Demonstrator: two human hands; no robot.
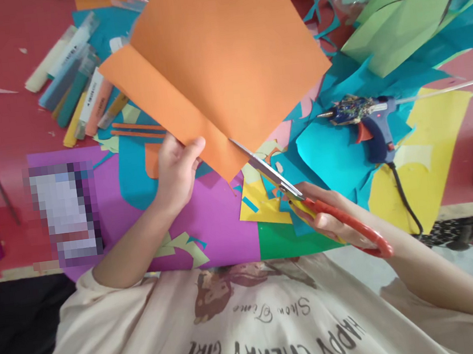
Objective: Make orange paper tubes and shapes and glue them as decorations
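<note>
A large sheet of orange paper [230, 57] is raised over the cluttered table, and a fold or cut line runs along its lower left side. My left hand [178, 164] pinches the near-left edge of this sheet between thumb and fingers. In my right hand [327, 212] is a pair of scissors [277, 177] with red and yellow handles. The blades look closed or nearly so, and their tips touch the orange paper close to its lower corner. Two thin orange strips [136, 130] lie left of my left hand.
Several markers [78, 81] lie at the upper left. A blurred phone-like device [66, 209] rests on purple paper [220, 225]. At the right, a blue glue gun [379, 125] with a black cord lies on blue and yellow paper [426, 176]. Paper scraps [185, 246] are scattered near the front edge.
</note>
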